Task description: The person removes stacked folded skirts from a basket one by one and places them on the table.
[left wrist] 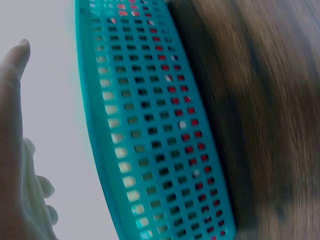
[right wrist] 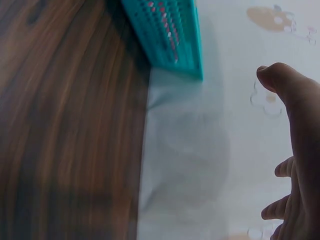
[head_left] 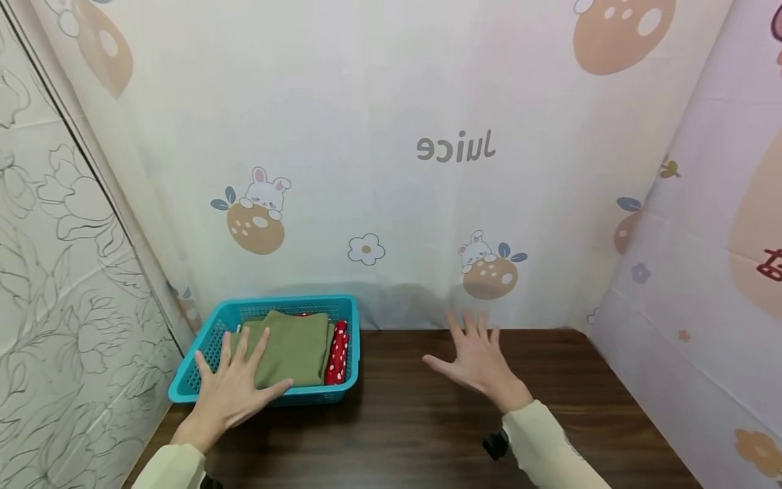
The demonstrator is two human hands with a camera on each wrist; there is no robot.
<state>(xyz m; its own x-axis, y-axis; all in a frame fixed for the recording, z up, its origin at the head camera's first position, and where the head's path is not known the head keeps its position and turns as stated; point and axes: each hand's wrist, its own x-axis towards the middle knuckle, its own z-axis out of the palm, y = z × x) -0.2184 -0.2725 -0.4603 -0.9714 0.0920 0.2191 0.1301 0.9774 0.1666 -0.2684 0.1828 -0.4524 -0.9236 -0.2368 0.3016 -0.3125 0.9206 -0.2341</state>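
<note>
A teal plastic basket (head_left: pixel 356 339) with perforated walls stands at the back left of the table. Folded olive green cloth (head_left: pixel 293 346) lies in it, with a red, white-dotted cloth (head_left: pixel 338 353) along its right side. My left hand (head_left: pixel 229 390) is spread over the basket's front left part and holds nothing. In the left wrist view its thumb (left wrist: pixel 15 60) stands apart from the basket's wall (left wrist: pixel 155 120). To the right of the basket, my right hand (head_left: pixel 476 360) hovers with fingers spread and holds nothing. The right wrist view shows its thumb (right wrist: pixel 280 80) extended.
The dark wooden table (head_left: pixel 397 435) reaches back to a printed curtain (head_left: pixel 391 170). Another printed curtain (head_left: pixel 690 285) borders the right side, and a flower-line sheet (head_left: pixel 73 272) borders the left, close to the basket. A small black object (head_left: pixel 495 445) sits at the right sleeve.
</note>
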